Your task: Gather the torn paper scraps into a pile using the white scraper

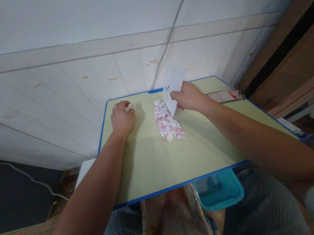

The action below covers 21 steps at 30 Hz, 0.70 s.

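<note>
My right hand (187, 97) grips a thin white card with a row of slots (173, 86), thumb on its near face. The card stands tilted, its lower corner at the right side of a pile of torn paper scraps (167, 122). Those scraps are white and pink, heaped in the middle of a pale yellow folding table (151, 161) with a blue edge. To the left of the pile, my left hand (123, 117) rests on the tabletop, fingers loosely bent and apart from the thumb, holding nothing visible.
A flat phone-like object (222, 96) lies at the table's right, partly blurred out. Below the front edge are a teal plastic tub (221, 192) and a patterned cloth (174, 224) between my knees. A grey cable (172, 31) runs down the white wall behind the table.
</note>
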Each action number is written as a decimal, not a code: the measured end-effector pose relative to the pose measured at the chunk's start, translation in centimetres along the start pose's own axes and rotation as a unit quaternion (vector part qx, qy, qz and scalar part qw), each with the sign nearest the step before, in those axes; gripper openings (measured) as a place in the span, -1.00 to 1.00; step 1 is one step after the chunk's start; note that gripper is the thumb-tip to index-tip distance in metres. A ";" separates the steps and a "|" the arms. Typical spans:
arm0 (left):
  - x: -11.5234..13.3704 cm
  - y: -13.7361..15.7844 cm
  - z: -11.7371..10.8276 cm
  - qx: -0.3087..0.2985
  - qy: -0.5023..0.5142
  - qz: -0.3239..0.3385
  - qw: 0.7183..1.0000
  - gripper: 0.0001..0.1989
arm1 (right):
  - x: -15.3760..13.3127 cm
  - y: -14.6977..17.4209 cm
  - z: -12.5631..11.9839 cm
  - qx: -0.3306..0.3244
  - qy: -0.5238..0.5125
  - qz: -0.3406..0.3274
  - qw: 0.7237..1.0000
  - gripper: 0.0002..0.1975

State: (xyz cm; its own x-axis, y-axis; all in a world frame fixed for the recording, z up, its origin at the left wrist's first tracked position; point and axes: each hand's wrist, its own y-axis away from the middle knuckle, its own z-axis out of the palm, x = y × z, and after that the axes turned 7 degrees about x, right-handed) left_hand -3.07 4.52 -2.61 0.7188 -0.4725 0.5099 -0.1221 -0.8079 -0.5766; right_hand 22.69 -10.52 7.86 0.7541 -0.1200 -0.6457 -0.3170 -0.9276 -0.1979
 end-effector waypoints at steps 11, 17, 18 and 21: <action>2.8 -0.3 0.8 -0.012 -0.074 0.111 0.991 -0.68 | 3.2 7.1 -0.4 -0.103 -0.319 -0.065 0.940 -0.62; 2.7 -0.5 0.7 -0.064 -0.060 0.104 0.991 -0.70 | 2.8 9.3 -0.6 -0.125 -0.187 -0.154 0.962 -0.58; 2.5 -0.5 0.6 -0.075 -0.059 0.106 0.990 -0.70 | 2.6 9.6 -0.8 -0.121 -0.178 -0.177 0.960 -0.64; 2.0 -0.6 0.6 -0.080 -0.053 0.112 0.989 -0.70 | 2.5 9.9 -1.3 -0.112 -0.151 -0.210 0.960 -0.70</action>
State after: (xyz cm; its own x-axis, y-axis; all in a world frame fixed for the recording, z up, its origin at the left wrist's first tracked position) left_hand -1.17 4.26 -1.68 0.7285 -0.6130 0.3057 -0.3865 -0.7363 -0.5555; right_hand 22.16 -20.46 5.28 0.5763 0.3573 -0.7350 0.1344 -0.9285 -0.3461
